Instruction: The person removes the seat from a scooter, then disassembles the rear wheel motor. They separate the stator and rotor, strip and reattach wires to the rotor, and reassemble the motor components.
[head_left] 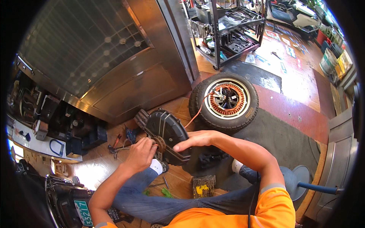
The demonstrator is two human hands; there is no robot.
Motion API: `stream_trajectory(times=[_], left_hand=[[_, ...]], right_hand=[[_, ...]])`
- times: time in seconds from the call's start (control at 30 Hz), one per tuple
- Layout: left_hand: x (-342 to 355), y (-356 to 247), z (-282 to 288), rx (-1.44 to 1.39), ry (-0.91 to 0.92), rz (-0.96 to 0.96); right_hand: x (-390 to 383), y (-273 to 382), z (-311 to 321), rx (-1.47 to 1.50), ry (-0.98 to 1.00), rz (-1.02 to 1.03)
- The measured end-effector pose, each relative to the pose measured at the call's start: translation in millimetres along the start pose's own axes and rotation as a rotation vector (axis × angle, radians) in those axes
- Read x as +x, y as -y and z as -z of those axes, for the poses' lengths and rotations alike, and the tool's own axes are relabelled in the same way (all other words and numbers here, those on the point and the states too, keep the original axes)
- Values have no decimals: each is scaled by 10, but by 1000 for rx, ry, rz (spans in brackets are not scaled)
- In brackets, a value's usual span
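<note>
A round black ribbed motor cover [169, 127] is held up on edge in front of me, above my lap. My right hand [197, 140] grips its right rim, with the thumb on the near face and the fingers mostly hidden behind. At the brownish central hub [161, 145] the fingers of my left hand [141, 155] are pinched together; what they hold is too small to make out. Beyond the cover, a hub-motor wheel [195, 97] lies flat, its copper winding ring [240, 98] exposed. An orange wire [197, 111] runs from the wheel toward the cover.
A hammer [114, 146] lies on the floor at left. Between my legs stands a wooden block [202, 187] with yellow paint. A metal door [125, 76] rises at far left, and a tool rack [232, 38] stands at the back. Dark matting [281, 133] spreads at right.
</note>
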State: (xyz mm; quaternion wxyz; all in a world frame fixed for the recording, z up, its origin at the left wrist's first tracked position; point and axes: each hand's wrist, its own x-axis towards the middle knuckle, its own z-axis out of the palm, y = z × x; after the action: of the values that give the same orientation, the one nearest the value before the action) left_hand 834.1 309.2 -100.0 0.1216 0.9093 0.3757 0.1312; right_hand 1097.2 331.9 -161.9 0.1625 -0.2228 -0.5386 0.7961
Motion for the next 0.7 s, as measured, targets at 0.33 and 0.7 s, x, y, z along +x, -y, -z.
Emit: stream_trajectory(times=[0.33,0.7], left_hand=[[41,141,82,-288,73,51],[115,886,-18,12,-8,14]], right_hand=[[-280,177,27,422,-203,-239],[-1156,257,665,459,-851,549]])
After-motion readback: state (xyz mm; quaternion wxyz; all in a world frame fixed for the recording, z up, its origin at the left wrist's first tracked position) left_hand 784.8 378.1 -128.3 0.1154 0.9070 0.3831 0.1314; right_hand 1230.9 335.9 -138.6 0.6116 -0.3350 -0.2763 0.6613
